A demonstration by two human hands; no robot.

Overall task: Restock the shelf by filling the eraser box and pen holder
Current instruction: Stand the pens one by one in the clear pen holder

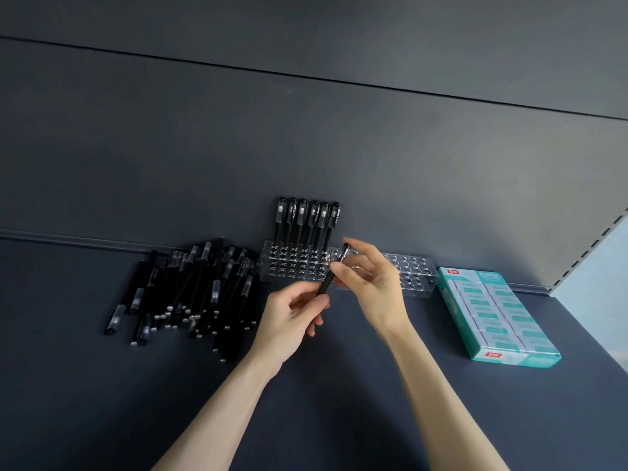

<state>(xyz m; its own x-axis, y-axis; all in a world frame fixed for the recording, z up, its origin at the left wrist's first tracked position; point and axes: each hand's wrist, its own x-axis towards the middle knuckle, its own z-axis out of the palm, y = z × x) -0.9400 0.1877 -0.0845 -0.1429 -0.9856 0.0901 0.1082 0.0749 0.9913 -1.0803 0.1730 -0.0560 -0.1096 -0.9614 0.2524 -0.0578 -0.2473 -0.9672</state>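
While your left hand (292, 314) pinches the pen (327, 282) low and your right hand (370, 283) pinches it higher, mid-frame, a fumbled handover may drop it. Beyond: pen holder (414, 271), clear, holes easily missed; standing pens (307, 219), centre, easily knocked.

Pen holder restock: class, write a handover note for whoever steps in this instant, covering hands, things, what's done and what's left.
Hands: the left hand pinches the lower end of one black pen; the right hand pinches its upper part, in front of the pen holder.
Things: six standing pens fill the holder's back-left holes; the loose pens lie piled left of it; the eraser box, right of it, looks full.
Done: erasers, six pens.
Left: seat this pen, then the pile.
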